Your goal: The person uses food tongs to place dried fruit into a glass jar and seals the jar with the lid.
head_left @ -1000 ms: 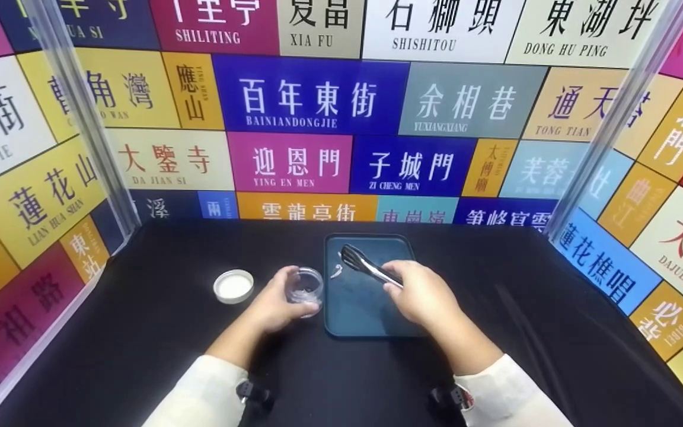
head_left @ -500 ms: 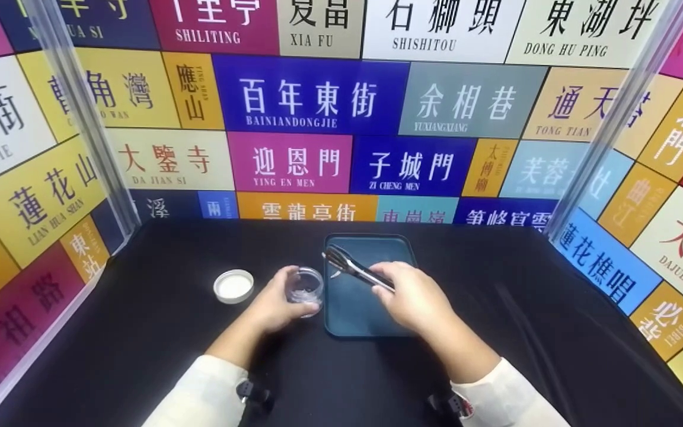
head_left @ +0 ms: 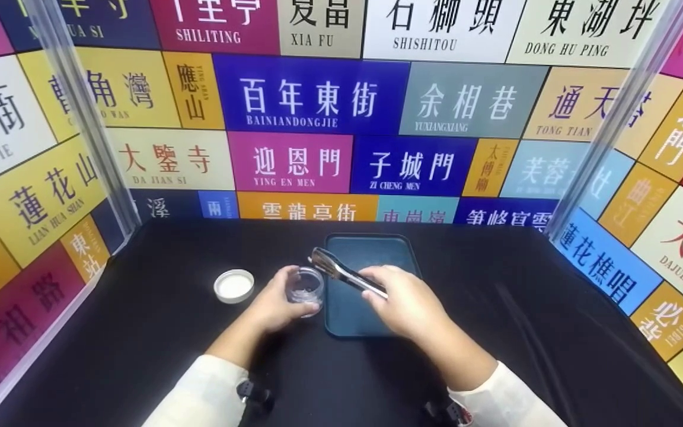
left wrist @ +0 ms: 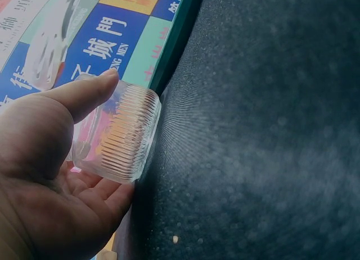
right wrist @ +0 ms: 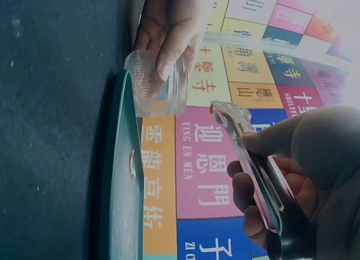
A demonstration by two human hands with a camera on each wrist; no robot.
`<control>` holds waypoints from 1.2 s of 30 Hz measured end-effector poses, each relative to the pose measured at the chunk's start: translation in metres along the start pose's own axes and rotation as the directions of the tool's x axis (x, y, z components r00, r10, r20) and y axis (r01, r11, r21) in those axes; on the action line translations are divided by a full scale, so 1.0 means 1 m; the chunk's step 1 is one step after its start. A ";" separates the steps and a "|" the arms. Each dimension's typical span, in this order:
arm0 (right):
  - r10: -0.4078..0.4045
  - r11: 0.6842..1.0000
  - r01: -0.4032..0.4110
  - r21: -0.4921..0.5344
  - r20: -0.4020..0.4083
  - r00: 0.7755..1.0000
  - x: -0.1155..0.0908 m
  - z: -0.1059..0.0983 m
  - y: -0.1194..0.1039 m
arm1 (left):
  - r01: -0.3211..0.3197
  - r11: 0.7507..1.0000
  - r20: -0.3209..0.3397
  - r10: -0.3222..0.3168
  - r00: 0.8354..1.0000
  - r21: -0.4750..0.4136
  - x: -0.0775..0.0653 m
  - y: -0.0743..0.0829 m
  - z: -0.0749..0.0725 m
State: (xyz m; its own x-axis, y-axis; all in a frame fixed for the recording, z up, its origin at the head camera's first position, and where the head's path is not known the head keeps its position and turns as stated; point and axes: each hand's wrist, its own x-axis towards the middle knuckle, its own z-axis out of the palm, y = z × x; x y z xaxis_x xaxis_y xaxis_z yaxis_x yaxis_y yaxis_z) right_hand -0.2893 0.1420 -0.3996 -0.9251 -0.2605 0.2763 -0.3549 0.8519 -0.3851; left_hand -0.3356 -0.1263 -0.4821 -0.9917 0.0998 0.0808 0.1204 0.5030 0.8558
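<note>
My left hand [head_left: 273, 302] holds a clear jar [head_left: 306, 287] with ribbed sides [left wrist: 132, 133], thumb on one side and fingers on the other. The jar stands open beside the tray's left edge; some small bits seem to lie inside. My right hand [head_left: 407, 305] grips metal tongs [head_left: 344, 274], their tips above the jar's far right rim. A tiny pale piece [right wrist: 212, 109] shows at the tips of the tongs; its kind cannot be made out. On the dark teal tray [head_left: 371, 323], a small pinkish-white piece [right wrist: 132, 163] lies in the right wrist view.
A round white lid [head_left: 234, 286] lies on the black cloth [head_left: 169, 332] left of my left hand. Behind the table rises a wall of coloured name panels [head_left: 318, 98], with clear corner posts [head_left: 602, 118] at both sides.
My right hand has moved left with the tongs, whose tips went from above the tray to the jar's rim. The left hand and jar have stayed in place.
</note>
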 end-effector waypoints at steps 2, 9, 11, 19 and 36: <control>-0.018 1.000 0.018 0.002 0.000 1.000 -0.001 0.001 -0.002 | 0.003 1.000 -0.003 -0.003 1.000 0.003 0.000 0.000 0.000; -0.067 0.998 0.067 0.014 0.001 0.998 -0.005 0.004 -0.009 | 0.001 1.000 -0.002 -0.001 1.000 -0.001 0.000 0.000 0.000; -0.073 0.997 0.073 0.015 0.011 0.997 -0.005 0.005 -0.010 | 0.000 1.000 -0.001 0.000 1.000 -0.005 0.000 0.000 0.000; -0.091 0.996 0.090 0.023 0.031 0.995 -0.005 0.009 -0.011 | -0.013 1.000 -0.007 0.013 1.000 -0.018 0.000 0.001 0.000; -0.037 0.999 0.037 0.030 0.007 0.999 0.000 0.014 -0.004 | 0.001 0.999 -0.018 0.000 1.000 0.037 0.001 0.000 0.000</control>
State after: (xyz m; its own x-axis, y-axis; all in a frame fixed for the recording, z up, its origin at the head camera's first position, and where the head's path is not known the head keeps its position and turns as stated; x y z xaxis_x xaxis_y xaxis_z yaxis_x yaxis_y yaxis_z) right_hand -0.2896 0.1322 -0.4109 -0.9123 -0.2948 0.2843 -0.3924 0.8280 -0.4006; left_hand -0.3361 -0.1260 -0.4820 -0.9924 0.0840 0.0898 0.1209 0.5345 0.8365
